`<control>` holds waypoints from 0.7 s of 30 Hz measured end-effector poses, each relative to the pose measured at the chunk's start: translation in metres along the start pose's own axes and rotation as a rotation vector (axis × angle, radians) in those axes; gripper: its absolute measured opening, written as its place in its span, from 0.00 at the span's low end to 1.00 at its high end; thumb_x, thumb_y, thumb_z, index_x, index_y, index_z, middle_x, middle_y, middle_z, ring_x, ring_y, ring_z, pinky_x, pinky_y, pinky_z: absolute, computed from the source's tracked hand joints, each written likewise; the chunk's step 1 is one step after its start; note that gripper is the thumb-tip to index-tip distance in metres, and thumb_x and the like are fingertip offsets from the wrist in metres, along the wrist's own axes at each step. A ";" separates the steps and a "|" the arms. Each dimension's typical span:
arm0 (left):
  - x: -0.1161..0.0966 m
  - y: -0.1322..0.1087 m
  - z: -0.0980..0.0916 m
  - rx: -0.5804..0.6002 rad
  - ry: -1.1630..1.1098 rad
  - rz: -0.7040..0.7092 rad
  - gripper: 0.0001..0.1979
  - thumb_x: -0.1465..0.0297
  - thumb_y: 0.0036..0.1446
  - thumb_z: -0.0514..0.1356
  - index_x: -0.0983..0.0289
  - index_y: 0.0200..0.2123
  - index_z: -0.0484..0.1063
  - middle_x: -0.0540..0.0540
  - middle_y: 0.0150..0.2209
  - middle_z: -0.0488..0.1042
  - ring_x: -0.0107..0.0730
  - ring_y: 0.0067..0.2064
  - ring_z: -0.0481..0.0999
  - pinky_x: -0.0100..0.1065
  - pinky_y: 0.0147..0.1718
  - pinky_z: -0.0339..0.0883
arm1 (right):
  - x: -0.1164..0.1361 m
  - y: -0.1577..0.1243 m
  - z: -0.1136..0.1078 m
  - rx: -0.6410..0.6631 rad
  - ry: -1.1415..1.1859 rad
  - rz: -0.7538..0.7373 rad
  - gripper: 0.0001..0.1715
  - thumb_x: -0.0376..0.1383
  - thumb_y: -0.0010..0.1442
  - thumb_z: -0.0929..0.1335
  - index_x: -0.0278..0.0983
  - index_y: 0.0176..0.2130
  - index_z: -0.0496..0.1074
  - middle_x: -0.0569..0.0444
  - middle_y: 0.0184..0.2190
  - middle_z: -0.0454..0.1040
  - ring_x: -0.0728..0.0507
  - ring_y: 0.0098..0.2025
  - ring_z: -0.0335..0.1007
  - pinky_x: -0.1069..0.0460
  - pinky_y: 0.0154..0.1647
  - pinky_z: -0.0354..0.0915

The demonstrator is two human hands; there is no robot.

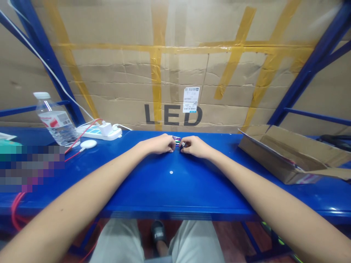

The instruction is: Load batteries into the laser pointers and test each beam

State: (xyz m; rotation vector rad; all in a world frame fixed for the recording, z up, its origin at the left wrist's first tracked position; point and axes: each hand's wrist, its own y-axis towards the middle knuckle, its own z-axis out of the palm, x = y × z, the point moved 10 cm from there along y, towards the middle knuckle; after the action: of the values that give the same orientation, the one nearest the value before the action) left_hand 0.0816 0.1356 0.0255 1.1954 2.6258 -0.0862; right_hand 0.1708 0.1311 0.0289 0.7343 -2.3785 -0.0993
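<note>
Both my hands rest close together near the back of the blue table. Between them lies a small bundle of thin purple, white and green strands (pixel 177 141), perhaps wires or pens; its kind is unclear. My left hand (pixel 163 144) is closed at the bundle's left end, fingers curled down and a tiny pale tip showing under them. What it grips is hidden. My right hand (pixel 195 146) is closed in a pinch on a small dark piece with a round, pale end (pixel 183 145). A small white disc (pixel 171 172) lies on the table in front of the hands.
An open cardboard box (pixel 285 160) stands at the right. To the left are a water bottle (pixel 56 122), a power strip (pixel 109 134) with plugs, a white round charger (pixel 88 144) and red cables. A large taped cardboard sheet (pixel 120 84) rises behind the blue table (pixel 153 193).
</note>
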 end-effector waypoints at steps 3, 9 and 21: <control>-0.001 -0.003 -0.012 -0.074 -0.022 -0.025 0.06 0.74 0.52 0.60 0.63 0.30 0.77 0.51 0.28 0.77 0.30 0.29 0.73 0.29 0.27 0.59 | 0.001 0.000 0.000 0.001 0.003 -0.003 0.08 0.29 0.49 0.68 0.34 0.33 0.76 0.57 0.27 0.74 0.47 0.31 0.68 0.55 0.32 0.58; -0.027 -0.014 -0.058 -0.462 -0.130 0.108 0.06 0.74 0.55 0.60 0.65 0.35 0.78 0.52 0.32 0.79 0.29 0.34 0.76 0.28 0.34 0.65 | 0.000 -0.001 -0.001 -0.019 0.010 0.005 0.09 0.29 0.48 0.69 0.35 0.33 0.76 0.57 0.27 0.75 0.47 0.31 0.69 0.54 0.33 0.60; -0.061 -0.009 -0.030 -0.355 0.132 0.344 0.09 0.77 0.61 0.56 0.66 0.38 0.77 0.59 0.39 0.78 0.35 0.41 0.77 0.34 0.41 0.68 | -0.006 0.002 0.000 -0.017 0.014 -0.006 0.11 0.28 0.48 0.67 0.33 0.35 0.76 0.55 0.29 0.75 0.46 0.33 0.69 0.54 0.33 0.59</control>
State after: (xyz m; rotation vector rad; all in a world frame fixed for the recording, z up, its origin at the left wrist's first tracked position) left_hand 0.1070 0.0892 0.0698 1.5315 2.3571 0.5143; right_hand 0.1732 0.1359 0.0259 0.7321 -2.3598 -0.1160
